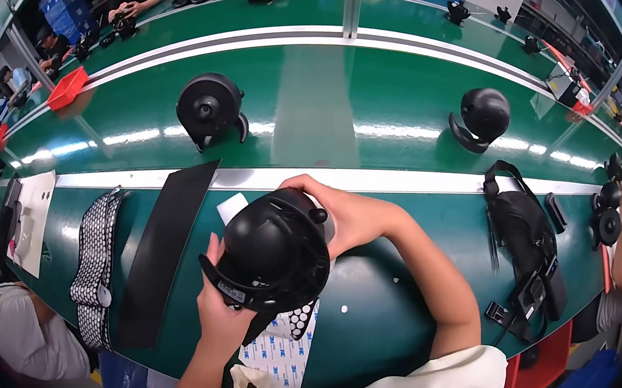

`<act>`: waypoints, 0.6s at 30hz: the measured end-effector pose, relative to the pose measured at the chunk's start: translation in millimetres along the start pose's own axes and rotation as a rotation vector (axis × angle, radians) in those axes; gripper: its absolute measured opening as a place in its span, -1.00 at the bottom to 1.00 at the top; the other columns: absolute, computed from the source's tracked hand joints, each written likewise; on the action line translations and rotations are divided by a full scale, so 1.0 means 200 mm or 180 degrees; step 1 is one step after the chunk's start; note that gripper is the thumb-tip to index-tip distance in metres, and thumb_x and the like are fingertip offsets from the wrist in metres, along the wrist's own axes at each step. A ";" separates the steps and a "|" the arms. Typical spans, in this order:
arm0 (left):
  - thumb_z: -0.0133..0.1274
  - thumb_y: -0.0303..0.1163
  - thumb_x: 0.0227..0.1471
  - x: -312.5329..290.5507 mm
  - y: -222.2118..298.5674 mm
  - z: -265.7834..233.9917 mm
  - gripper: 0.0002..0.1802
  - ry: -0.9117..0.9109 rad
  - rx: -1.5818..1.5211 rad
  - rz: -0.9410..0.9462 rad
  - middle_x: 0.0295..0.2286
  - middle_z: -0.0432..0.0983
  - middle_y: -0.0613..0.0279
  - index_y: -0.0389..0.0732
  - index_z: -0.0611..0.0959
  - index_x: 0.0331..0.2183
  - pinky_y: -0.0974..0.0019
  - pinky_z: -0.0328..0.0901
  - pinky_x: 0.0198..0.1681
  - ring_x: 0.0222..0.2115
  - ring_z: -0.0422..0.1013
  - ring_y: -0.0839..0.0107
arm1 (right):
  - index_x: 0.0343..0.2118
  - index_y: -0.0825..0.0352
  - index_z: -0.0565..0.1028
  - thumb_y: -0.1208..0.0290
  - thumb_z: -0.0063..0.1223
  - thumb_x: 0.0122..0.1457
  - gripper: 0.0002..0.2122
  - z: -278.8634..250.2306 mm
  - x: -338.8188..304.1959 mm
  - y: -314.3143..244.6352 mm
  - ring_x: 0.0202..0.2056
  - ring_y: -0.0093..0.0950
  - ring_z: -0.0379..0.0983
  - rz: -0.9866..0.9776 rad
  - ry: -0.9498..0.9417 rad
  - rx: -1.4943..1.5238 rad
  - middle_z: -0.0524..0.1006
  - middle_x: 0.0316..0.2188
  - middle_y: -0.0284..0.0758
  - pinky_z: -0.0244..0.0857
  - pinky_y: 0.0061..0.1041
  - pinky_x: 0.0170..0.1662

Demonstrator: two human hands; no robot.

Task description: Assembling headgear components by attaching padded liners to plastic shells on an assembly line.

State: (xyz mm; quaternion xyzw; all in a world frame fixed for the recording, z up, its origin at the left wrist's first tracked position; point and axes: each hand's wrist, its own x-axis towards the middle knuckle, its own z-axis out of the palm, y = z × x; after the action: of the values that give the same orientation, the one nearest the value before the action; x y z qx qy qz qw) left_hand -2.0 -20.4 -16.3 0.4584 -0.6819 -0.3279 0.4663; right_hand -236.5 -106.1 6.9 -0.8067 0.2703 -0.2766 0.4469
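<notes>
Over the green bench I hold a black, helmet-like domed shell (265,243) with a curved band along its lower edge and a round knob on its side. My left hand (224,304) grips it from below at the band. The fingers of my right hand (339,217) wrap round its far right side, partly hidden behind it. Below the shell lies a white backing sheet (273,362) with blue print. Black pads with white dots (300,320) rest on it, partly covered by the shell. A small white piece (231,206) shows just beyond the shell.
Left of me lie a long black sheet (166,253) and a white-dotted black strip (94,260). Black straps with a pouch (522,230) sit at right. Two similar shells (208,110) (485,115) stand on the green line ahead. Co-workers sit on both sides.
</notes>
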 end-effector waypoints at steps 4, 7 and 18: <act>0.18 -0.46 -0.35 -0.03 -0.01 0.01 -0.09 -0.0548 0.0640 -0.0183 -0.06 0.23 -0.06 -0.36 0.08 0.04 0.55 0.16 -0.71 -0.79 0.23 0.62 | 0.03 0.35 0.03 0.30 0.36 -0.42 -0.11 -0.08 -0.04 0.18 0.02 -0.45 0.14 0.0227 -0.0426 0.0170 0.23 -0.04 -0.20 0.01 -0.47 0.05; 0.11 -0.51 -0.30 -0.04 -0.03 0.05 -0.17 -0.0483 0.0396 -0.0034 -0.06 0.22 -0.08 -0.38 0.09 0.04 0.54 0.12 -0.75 -0.84 0.15 0.64 | 0.06 0.35 -0.02 0.29 0.34 -0.38 -0.08 -0.07 -0.10 0.19 0.02 -0.42 0.14 0.0211 -0.0291 0.0157 0.21 0.00 -0.18 0.03 -0.44 0.05; 0.01 -0.63 -0.26 -0.08 0.13 0.00 -0.79 0.0232 0.0860 0.0912 -0.73 0.33 0.23 -0.33 0.50 -0.41 0.43 0.16 -0.72 -0.78 0.26 0.44 | -0.35 0.38 0.41 0.30 0.09 -0.08 -0.72 0.15 -0.37 -0.67 -0.33 -0.31 0.40 0.0638 0.1171 -0.1296 0.47 -0.41 -0.27 0.23 -0.46 -0.25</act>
State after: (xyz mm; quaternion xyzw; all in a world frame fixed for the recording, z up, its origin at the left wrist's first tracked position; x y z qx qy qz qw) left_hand -7.6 3.7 0.6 0.4266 -0.7606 -0.1468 0.4669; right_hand -243.4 22.9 95.0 -0.7854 0.4751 -0.3128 0.2443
